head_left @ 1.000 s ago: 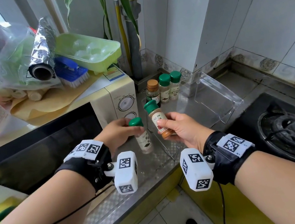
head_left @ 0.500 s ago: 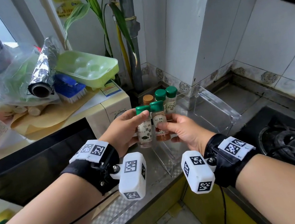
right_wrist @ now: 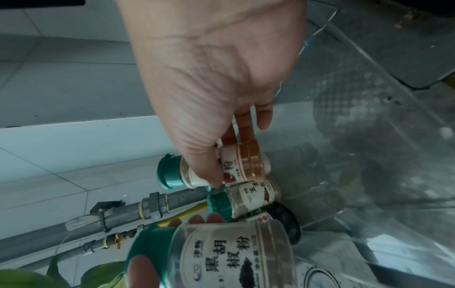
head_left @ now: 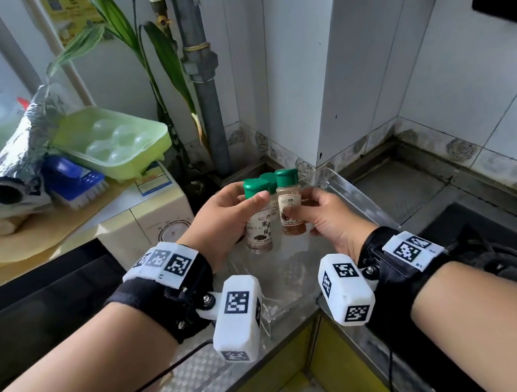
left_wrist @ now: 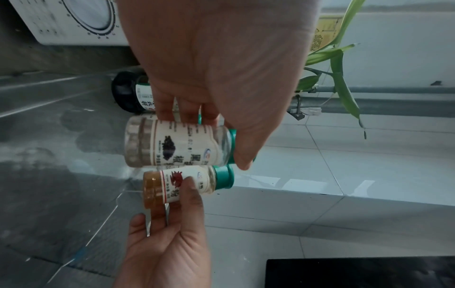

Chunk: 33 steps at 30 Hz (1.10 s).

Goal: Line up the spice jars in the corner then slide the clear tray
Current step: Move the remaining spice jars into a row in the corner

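Holding two spice jars above the surface near the corner, left hand (head_left: 224, 217) pinching the pepper jar (head_left: 257, 221), right hand (head_left: 324, 219) the reddish jar (head_left: 290, 206), risks toppling the standing jars (right_wrist: 251, 195) beside the clear tray (head_left: 364, 202).

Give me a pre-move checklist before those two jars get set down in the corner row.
1. Left hand grips the pepper jar: ok.
2. Right hand pinches the orange-powder jar: ok.
3. Both held jars upright, green lids on: ok.
4. Jars already in the corner standing upright: ok for the one seen; the others are hidden.
5. Free spot beside that row: cannot tell, hands block it.
6. Clear tray out of the jars' path: cannot tell.
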### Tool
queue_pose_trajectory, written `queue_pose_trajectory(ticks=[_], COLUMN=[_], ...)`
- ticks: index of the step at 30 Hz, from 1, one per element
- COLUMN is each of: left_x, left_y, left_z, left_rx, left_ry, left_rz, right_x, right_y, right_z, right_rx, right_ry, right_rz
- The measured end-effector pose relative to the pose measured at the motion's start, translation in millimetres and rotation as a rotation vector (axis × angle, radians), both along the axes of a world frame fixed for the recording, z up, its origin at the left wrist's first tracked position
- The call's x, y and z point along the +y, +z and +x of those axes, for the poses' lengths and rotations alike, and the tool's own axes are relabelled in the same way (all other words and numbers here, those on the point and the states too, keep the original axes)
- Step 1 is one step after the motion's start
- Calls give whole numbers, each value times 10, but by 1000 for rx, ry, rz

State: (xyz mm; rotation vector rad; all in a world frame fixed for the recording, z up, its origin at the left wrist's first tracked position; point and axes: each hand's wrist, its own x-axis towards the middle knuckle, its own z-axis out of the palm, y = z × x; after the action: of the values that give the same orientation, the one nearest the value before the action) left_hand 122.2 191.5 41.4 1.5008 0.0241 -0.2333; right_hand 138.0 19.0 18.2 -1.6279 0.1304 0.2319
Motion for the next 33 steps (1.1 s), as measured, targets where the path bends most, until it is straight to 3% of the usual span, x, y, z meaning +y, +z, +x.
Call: queue_pose_trajectory(ticks=[21,33], left_x=[-112,-190], left_y=[4,21], left_z=[135,114], left_rx=[57,67], left_ry=[147,154], left_rz=[94,95], right_x=[-76,-145], right_y=[-418,-449], right_z=[863,806], right_rx=[-72,-73], right_ry=[34,46], right_rz=[-415,-268])
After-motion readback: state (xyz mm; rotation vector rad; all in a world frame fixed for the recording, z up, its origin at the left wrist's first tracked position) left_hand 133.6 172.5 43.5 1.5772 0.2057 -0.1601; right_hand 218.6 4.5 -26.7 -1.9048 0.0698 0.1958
